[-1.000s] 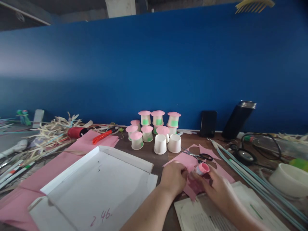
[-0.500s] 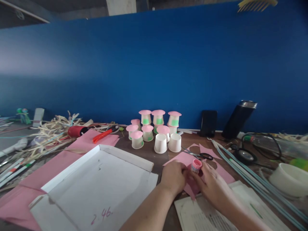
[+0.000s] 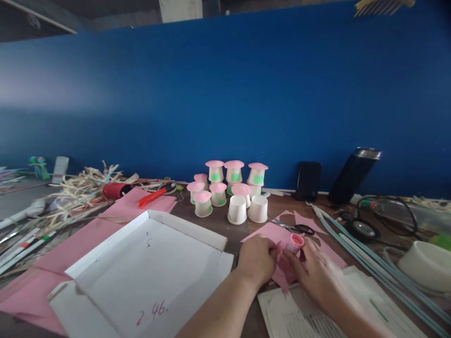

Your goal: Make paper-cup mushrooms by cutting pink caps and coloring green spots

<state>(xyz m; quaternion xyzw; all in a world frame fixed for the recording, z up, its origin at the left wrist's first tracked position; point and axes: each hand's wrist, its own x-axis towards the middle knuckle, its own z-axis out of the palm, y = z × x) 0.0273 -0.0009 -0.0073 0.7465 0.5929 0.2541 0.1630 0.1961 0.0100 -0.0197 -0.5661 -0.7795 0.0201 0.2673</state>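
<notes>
Bare bench lay open between the white box lid and the pink paper, a narrow lane toward the back edge. The cluster of paper cups blocked its far end (two plain ones foremost). Scissors lay just behind both hands; tubes and a white bowl crowded the right edge.

The single head-worn view looks forward and slightly down, close above the left hand and right hand, blue wall beyond.
</notes>
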